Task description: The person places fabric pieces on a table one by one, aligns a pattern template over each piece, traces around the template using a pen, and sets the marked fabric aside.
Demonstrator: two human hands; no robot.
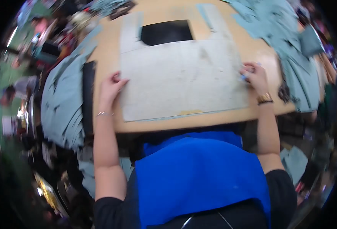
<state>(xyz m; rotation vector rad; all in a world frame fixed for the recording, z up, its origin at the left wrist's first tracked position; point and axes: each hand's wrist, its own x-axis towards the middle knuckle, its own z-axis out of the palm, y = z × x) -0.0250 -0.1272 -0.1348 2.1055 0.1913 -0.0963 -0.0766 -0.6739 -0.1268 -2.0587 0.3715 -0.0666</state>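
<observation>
A large pale, stained template board (180, 80) lies flat on the table, with light blue fabric showing along its front edge. Its far part has a cutout where a black piece (166, 32) shows. My left hand (111, 87) is at the board's left edge, fingers curled and the thumb apart from them, its tip touching the edge. At the right edge, my right hand (257, 78) pinches a small blue-and-white thing (244, 77), perhaps a marking pen; blur hides its exact kind.
Light blue fabric pieces (63, 99) hang in a stack over the table's left side. More blue fabric (286, 57) is heaped along the right side and the far edge. The wooden table (183, 124) has a curved front edge near my blue apron (202, 171).
</observation>
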